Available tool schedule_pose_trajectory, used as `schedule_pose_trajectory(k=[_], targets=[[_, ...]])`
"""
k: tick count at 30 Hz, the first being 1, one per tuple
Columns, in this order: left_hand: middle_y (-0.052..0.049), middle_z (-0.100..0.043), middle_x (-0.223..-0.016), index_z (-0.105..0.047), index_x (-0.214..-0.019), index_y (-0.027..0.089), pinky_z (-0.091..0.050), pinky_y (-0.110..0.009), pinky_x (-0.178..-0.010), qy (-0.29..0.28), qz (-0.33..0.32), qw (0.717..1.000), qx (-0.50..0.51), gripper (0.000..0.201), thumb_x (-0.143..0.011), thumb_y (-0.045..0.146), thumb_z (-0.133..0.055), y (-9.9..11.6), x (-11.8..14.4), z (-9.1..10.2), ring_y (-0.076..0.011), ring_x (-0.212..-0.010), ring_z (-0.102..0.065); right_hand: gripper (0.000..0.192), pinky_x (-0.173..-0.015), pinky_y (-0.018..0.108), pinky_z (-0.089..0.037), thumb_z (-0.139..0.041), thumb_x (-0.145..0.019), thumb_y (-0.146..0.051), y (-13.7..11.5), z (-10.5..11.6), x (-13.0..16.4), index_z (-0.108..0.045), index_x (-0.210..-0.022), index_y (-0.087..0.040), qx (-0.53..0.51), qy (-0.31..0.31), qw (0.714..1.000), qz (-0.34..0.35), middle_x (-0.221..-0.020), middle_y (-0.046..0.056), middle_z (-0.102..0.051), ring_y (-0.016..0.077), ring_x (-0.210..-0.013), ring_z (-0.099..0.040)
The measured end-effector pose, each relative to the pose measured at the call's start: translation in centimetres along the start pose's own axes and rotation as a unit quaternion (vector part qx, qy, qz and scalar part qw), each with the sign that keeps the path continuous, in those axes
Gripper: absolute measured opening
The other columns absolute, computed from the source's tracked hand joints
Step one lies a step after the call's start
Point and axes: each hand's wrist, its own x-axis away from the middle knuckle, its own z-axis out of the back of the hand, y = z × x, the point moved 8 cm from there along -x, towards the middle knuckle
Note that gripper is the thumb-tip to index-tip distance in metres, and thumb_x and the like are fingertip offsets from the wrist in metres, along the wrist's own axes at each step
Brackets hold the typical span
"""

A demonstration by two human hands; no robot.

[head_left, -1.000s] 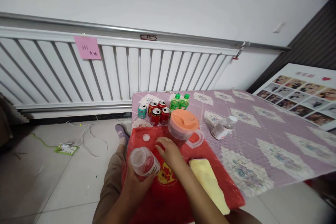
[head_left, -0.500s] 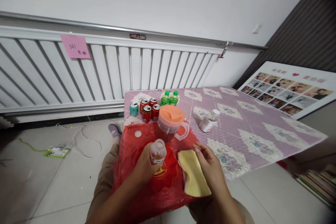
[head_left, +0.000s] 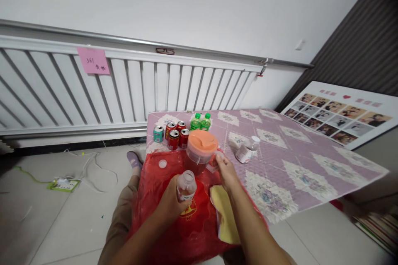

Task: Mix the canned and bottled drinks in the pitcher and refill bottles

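Note:
My left hand (head_left: 171,203) is wrapped round a clear plastic bottle (head_left: 186,186) with no cap on, held upright over the red plastic sheet. Right behind it stands a clear pitcher (head_left: 195,160) with an orange lid (head_left: 202,142) and a dark liquid inside. My right hand (head_left: 226,170) is at the pitcher's handle, fingers closed round it; part of the handle is hidden. Under my right forearm lies a yellow cloth (head_left: 225,215). A white bottle cap (head_left: 162,164) rests on the sheet, left of the pitcher.
Several red cans (head_left: 173,139) and a teal can (head_left: 158,134) are grouped behind the sheet. Beside them are two green bottles (head_left: 200,123). A capped bottle (head_left: 248,150) stands on the floral tablecloth (head_left: 292,161) at right. The radiator (head_left: 133,87) runs behind the table.
My right hand has left the yellow cloth and moved forward and left to the pitcher's handle. My left hand still holds the bottle. The view has tilted up slightly.

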Motion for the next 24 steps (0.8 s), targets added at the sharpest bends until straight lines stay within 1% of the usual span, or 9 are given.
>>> schedule_pose_trajectory(k=[3,7,10,12,14,17,21,24], targets=[[-0.01,-0.062,-0.122,-0.047,-0.125,0.02,-0.046,-0.04,-0.102,-0.002,-0.004,1.0,0.006,0.069,-0.062,0.01,-0.073,0.0,-0.1,0.0,-0.0273,-0.113,-0.06,0.054,-0.05,0.025,-0.039,-0.068,-0.062,-0.075,0.4,-0.4,-0.3,-0.057,-0.063,-0.022,-0.012,0.046,0.999,0.008,-0.053,-0.005,-0.051,0.0114,-0.05,-0.045],[-0.01,-0.062,-0.121,-0.048,-0.125,0.022,-0.047,-0.043,-0.102,0.008,-0.008,1.0,0.002,0.069,-0.062,0.012,-0.074,-0.2,-0.1,0.1,-0.0287,-0.113,-0.06,0.053,-0.044,0.025,-0.033,-0.068,-0.065,-0.072,0.2,-0.6,-1.0,-0.047,-0.057,-0.024,-0.019,0.096,0.995,0.026,-0.046,-0.008,-0.041,0.0103,-0.046,-0.037],[-0.01,-0.062,-0.123,-0.047,-0.126,0.026,-0.047,-0.044,-0.103,0.006,-0.005,1.0,0.001,0.073,-0.06,0.01,-0.075,-0.6,-0.1,-0.1,-0.0297,-0.114,-0.06,0.054,-0.042,0.025,-0.028,-0.07,-0.065,-0.07,-0.4,-0.5,-1.5,-0.041,-0.054,-0.025,-0.024,0.119,0.992,0.038,-0.044,-0.01,-0.035,0.0092,-0.044,-0.031],[-0.009,-0.062,-0.122,-0.048,-0.125,0.026,-0.047,-0.044,-0.103,0.004,-0.006,1.0,0.0,0.072,-0.061,0.011,-0.077,-0.8,-0.2,-0.1,-0.0302,-0.113,-0.061,0.055,-0.042,0.025,-0.028,-0.07,-0.065,-0.07,-1.2,-0.2,-1.6,-0.039,-0.054,-0.026,-0.029,0.127,0.99,0.05,-0.044,-0.011,-0.033,0.009,-0.044,-0.031],[-0.009,-0.061,-0.122,-0.049,-0.124,0.025,-0.047,-0.044,-0.102,0.005,-0.006,1.0,-0.002,0.07,-0.062,0.013,-0.076,-0.9,-0.2,-0.1,-0.0307,-0.113,-0.061,0.056,-0.043,0.025,-0.03,-0.07,-0.066,-0.07,-2.4,0.3,-1.6,-0.039,-0.054,-0.026,-0.033,0.134,0.988,0.064,-0.045,-0.011,-0.033,0.0088,-0.044,-0.032],[-0.009,-0.061,-0.12,-0.05,-0.123,0.021,-0.047,-0.044,-0.101,0.009,-0.003,1.0,-0.003,0.067,-0.061,0.012,-0.075,-0.5,-0.2,0.0,-0.0304,-0.113,-0.06,0.055,-0.044,0.024,-0.033,-0.07,-0.067,-0.069,-5.0,1.5,-1.4,-0.04,-0.055,-0.025,-0.037,0.145,0.985,0.089,-0.047,-0.01,-0.035,0.0083,-0.044,-0.034],[-0.009,-0.063,-0.117,-0.05,-0.121,0.019,-0.047,-0.043,-0.099,0.008,-0.004,1.0,-0.007,0.063,-0.063,0.012,-0.074,0.1,-0.1,0.2,-0.0278,-0.108,-0.061,0.052,-0.047,0.025,-0.037,-0.071,-0.07,-0.065,-9.1,3.9,-0.8,-0.043,-0.054,-0.024,-0.041,0.153,0.98,0.121,-0.047,-0.009,-0.037,0.0084,-0.045,-0.036],[-0.009,-0.062,-0.116,-0.05,-0.121,0.019,-0.047,-0.042,-0.098,0.014,-0.002,1.0,-0.009,0.063,-0.063,0.012,-0.074,0.2,0.1,0.3,-0.0272,-0.108,-0.061,0.05,-0.048,0.025,-0.037,-0.073,-0.071,-0.06,-11.9,5.8,0.1,-0.044,-0.053,-0.023,-0.042,0.149,0.978,0.137,-0.048,-0.009,-0.038,0.0083,-0.045,-0.037]])
